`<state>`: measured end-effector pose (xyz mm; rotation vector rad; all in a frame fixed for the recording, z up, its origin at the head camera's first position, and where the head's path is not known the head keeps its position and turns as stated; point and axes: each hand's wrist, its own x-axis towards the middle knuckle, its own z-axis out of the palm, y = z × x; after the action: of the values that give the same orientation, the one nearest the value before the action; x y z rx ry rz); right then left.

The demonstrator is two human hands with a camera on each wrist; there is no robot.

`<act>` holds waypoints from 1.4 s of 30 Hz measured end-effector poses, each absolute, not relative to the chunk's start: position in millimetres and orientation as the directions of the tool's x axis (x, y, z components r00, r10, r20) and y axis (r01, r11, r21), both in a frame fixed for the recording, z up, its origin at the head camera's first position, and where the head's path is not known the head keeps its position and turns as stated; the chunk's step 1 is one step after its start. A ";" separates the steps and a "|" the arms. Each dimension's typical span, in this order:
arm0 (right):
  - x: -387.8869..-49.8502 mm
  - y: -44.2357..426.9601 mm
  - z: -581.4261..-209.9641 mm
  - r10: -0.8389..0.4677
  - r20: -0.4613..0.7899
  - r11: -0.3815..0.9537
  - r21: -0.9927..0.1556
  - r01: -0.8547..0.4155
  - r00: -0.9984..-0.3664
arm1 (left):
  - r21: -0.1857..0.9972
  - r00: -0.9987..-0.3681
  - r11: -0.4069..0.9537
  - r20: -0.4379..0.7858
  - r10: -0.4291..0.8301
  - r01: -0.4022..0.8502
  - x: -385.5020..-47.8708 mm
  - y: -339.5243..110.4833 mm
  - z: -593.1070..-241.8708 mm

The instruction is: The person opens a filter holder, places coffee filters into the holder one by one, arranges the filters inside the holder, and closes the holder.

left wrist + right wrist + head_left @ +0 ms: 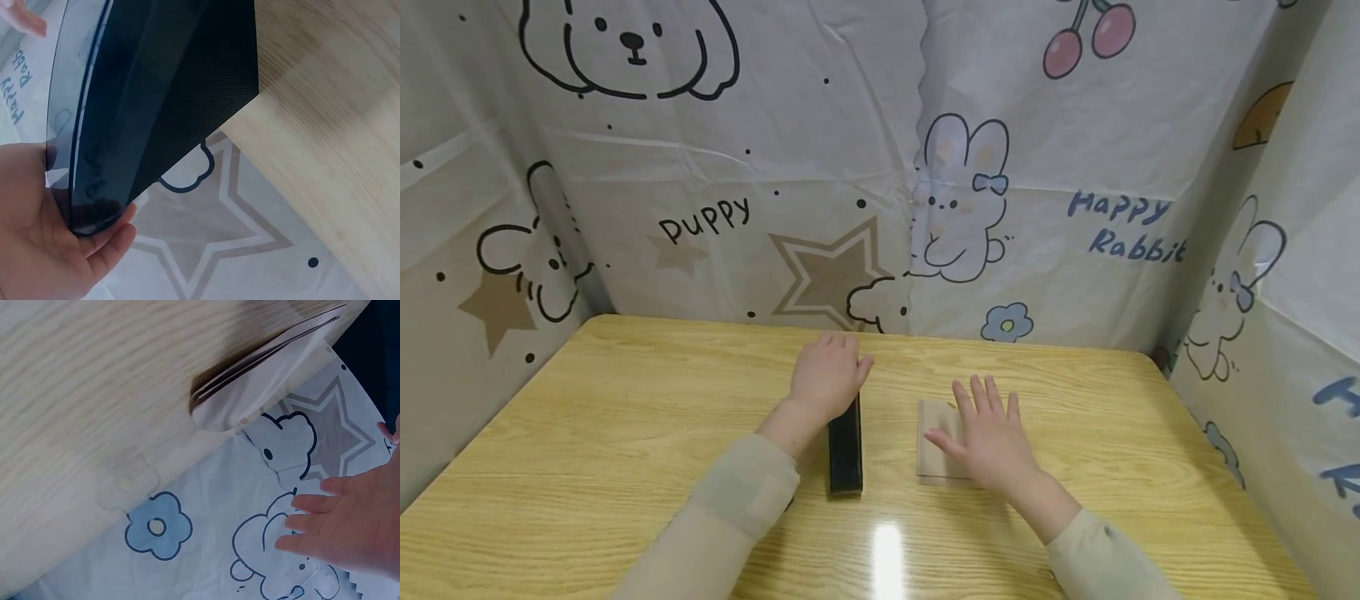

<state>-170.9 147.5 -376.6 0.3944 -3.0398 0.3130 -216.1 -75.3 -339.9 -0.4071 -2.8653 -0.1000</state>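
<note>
A long, narrow black case (846,454) with a smooth upper face lies on the table, left of the middle. My left hand (827,375) grips its far end. In the left wrist view the dark case (169,81) has a see-through glossy strip along one side, and the fingers (115,247) curl under its tip. My right hand (996,446) is spread, fingers straight, over a flat beige folded piece (931,446), hiding its right part. The right wrist view shows this folded piece (262,381) in thin layers, apart from the hand.
The light wooden table (625,433) ends at a far edge against a hanging white cloth (820,150) printed with cartoon animals. Another cloth panel (1300,333) hangs along the right side. Light glares on the table (888,558) near the front.
</note>
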 end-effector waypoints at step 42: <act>-163.5 83.9 -374.1 -0.468 0.124 0.851 -0.204 -0.484 -0.875 | 0.140 -0.959 0.962 0.197 0.204 0.233 -196.1 -45.2 -336.3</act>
<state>-163.5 83.9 -374.1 0.7618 -2.9550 0.3533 -196.1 -45.2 -336.3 -0.3295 -2.9314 -0.2410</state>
